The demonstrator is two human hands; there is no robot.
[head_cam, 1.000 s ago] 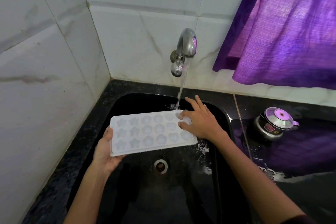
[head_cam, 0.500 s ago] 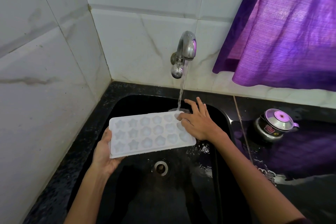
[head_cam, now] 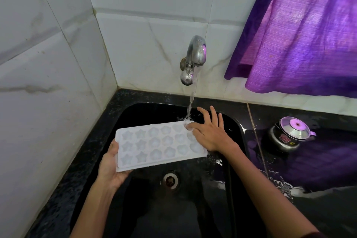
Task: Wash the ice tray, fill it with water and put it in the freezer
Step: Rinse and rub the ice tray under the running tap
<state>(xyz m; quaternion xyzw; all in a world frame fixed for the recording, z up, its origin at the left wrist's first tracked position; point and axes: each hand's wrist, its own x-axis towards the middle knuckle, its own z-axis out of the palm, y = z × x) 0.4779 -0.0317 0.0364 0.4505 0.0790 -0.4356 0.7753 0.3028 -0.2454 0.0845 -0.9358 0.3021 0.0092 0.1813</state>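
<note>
Ice tray (head_cam: 160,146) is hovering over the black sink (head_cam: 234,121), the left hand (head_cam: 110,164) gripping its near end with curled fingers while the right hand (head_cam: 210,133) is rubbing its far corner, fingers spread, under the tap's (head_cam: 195,54) stream, where wet plastic risks slipping.

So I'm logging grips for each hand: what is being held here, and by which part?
The left hand grips the ice tray by its left short end; the right hand only rests straight fingers on the right end.

Dim, purple-tinted light – glare on wet counter (head_cam: 289,189).
</note>
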